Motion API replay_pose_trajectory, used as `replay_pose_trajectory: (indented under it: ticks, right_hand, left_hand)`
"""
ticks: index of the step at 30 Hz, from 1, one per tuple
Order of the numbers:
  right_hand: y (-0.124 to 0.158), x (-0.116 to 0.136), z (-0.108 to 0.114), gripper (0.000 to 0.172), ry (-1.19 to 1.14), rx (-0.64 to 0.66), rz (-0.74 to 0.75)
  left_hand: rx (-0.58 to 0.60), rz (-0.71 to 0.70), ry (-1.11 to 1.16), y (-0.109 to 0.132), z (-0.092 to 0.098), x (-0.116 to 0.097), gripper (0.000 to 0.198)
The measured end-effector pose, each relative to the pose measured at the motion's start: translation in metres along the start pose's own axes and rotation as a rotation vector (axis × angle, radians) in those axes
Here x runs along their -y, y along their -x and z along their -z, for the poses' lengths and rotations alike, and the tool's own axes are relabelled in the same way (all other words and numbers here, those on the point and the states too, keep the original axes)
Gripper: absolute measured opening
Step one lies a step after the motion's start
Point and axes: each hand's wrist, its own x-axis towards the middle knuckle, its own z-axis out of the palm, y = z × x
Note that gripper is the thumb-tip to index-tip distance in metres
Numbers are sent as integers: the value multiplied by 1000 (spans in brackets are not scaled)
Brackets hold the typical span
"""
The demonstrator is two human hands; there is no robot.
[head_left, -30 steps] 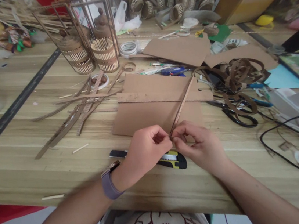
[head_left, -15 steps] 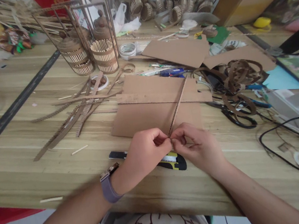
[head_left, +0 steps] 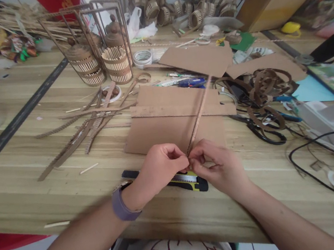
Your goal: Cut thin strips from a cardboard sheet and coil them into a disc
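Note:
Both my hands pinch the near end of a long thin corrugated cardboard strip (head_left: 199,114). My left hand (head_left: 157,169) has a purple watch band on its wrist and is closed on the strip from the left. My right hand (head_left: 219,167) is closed on the same end from the right. The strip runs away from me, up and to the right, above flat cardboard sheets (head_left: 166,121) on the wooden table (head_left: 23,190). A black and yellow utility knife (head_left: 193,181) lies right under my hands.
Loose cardboard strips (head_left: 86,126) lie to the left. Two small cardboard lanterns in frames (head_left: 102,59) stand behind them. Curled cardboard strips (head_left: 265,86), black scissors (head_left: 264,132) and a black cable (head_left: 325,169) are on the right. Woven cardboard baskets (head_left: 196,5) crowd the far edge.
Both hands stay pinched on the strip's near end. The strip's far end swung a little left, then back to the right, and lifted.

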Motion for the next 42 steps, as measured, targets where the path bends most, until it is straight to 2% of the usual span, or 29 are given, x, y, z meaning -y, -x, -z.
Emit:
replay_pose_trajectory:
  ticks: [7, 11, 21, 27, 34, 38, 42]
  right_hand:
    - [-2, -1, 5, 12, -128, 13, -88]
    - [-2, -4, 7, 11, -103, 17, -112]
    - [-2, -5, 4, 14, -72, 38, -1]
    - [-1, -3, 2, 15, -118, 38, -32]
    - [-3, -3, 3, 11, -283, 48, -140]
    - [-5, -4, 7, 8, -409, 62, -219]
    - [-7, -6, 10, 7, -455, 52, -250]
  left_hand:
    - [-6, -38, 40, 1, -1, -1, 8]
    - [12, -11, 112, 0, -2, -1, 7]
    - [17, 166, 246, -3, -3, -5, 16]
    - [-10, 107, 118, 0, -5, -4, 11]
    - [-84, -138, -228, 7, -3, -9, 8]
    - [-51, -161, -243, 9, -2, -10, 8]
    - [7, -110, -147, 7, 0, -8, 9]
